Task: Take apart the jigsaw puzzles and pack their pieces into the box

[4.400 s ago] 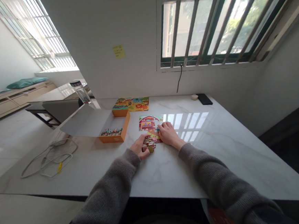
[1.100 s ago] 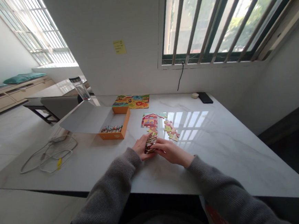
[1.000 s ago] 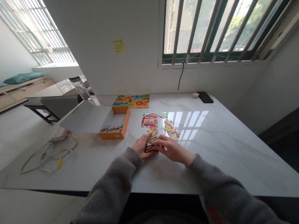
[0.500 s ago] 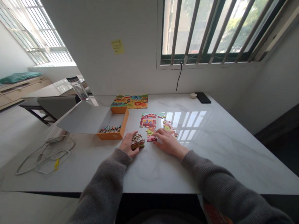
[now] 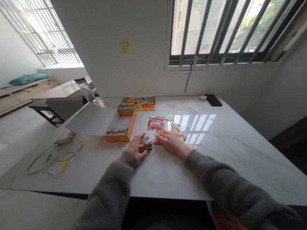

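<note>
Two hands on the job: the left hand [image 5: 135, 147] curls around a stack of jigsaw pieces [image 5: 145, 143] at its 3 o'clock, while the open right hand [image 5: 172, 144] lies flat against the part-built farm puzzle [image 5: 156, 123] at its 11 o'clock, on the bench [image 5: 227, 180], with an orange box [image 5: 119, 134] further out at 10 o'clock.

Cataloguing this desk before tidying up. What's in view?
Tabletop: one, white marble, beneath everything below.
Animal jigsaw: one, multicoloured, far edge.
Part-built farm jigsaw: one, red and green, centre.
Piece stack: one, multicoloured, nearer the person.
Open box: one, orange, left of the farm jigsaw.
Phone: one, black, far right.
Cable: one, white, left.
Sticky note: one, yellow, wall.
Left hand: one, bare, against the stack.
Right hand: one, bare, on the farm jigsaw.
</note>
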Demonstrator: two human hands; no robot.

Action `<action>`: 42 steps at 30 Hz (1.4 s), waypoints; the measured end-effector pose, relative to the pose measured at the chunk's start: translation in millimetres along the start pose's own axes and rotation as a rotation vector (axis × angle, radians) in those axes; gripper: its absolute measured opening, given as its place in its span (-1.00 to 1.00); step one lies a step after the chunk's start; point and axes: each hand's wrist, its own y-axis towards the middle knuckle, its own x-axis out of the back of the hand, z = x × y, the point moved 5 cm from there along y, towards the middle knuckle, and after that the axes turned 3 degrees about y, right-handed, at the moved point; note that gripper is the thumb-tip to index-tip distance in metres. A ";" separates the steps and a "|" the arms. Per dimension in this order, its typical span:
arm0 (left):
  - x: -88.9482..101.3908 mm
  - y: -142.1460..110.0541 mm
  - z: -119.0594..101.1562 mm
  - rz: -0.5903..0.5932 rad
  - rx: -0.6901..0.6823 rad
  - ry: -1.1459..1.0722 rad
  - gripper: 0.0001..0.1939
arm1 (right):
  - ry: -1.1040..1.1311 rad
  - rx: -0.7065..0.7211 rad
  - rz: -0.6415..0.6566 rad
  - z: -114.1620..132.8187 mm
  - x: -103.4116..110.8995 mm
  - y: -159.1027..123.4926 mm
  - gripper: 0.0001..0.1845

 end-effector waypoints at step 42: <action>-11.8 6.7 -39.6 0.157 -0.056 -0.079 -0.24 | -0.133 -0.710 0.135 -32.3 21.1 -58.0 -0.39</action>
